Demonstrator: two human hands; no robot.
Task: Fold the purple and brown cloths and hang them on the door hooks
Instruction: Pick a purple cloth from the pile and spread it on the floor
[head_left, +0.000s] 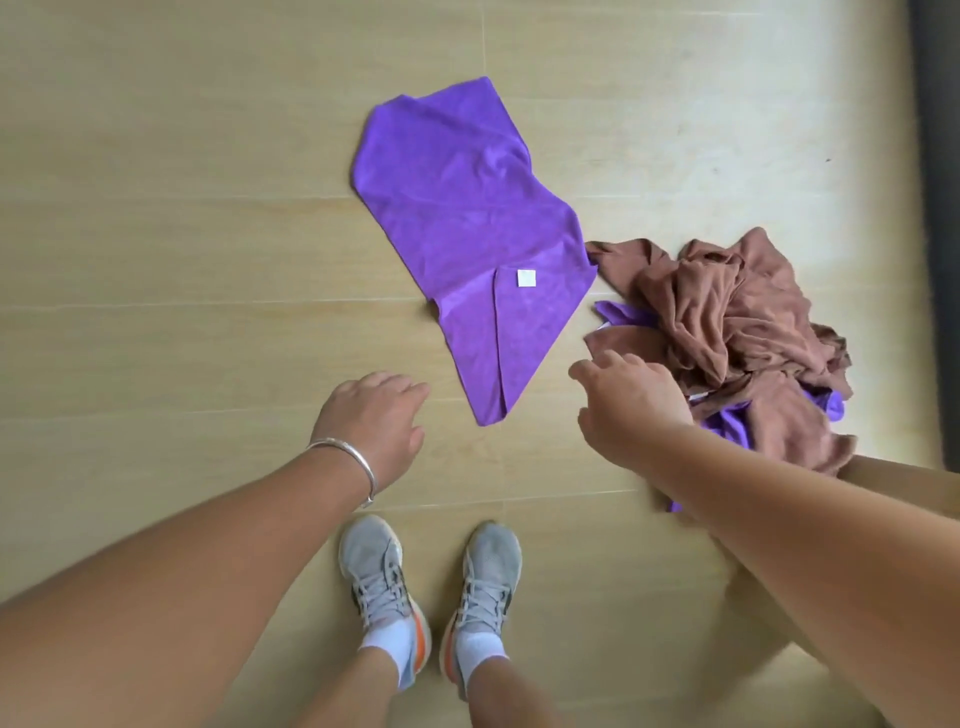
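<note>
My left arm comes in from the lower left, stretched forward and down toward the floor (156, 234). On its wrist I wear a thin silver bracelet (347, 462). My left hand (376, 423) is seen from the back, palm down, with the fingers loosely bent and a little spread; it holds nothing, and it hangs just beside the near corner of the purple cloth (467, 223), not touching it.

Below, between my arms, I see my two grey shoes (431, 582) with white socks, standing side by side on the pale wooden floor.

The purple cloth lies almost flat on the floor in front of me. Its near part is folded over, and a small white label (526, 278) shows there.

My right arm comes from the lower right and crosses over the edge of the pile. My right hand (631, 410) is also palm down, with relaxed fingers pointing left, and it grips nothing. It is over the near edge of the brown cloths (727, 312), which lie crumpled in a heap just beside the purple cloth. Some more purple fabric (727, 423) shows from under this heap.
</note>
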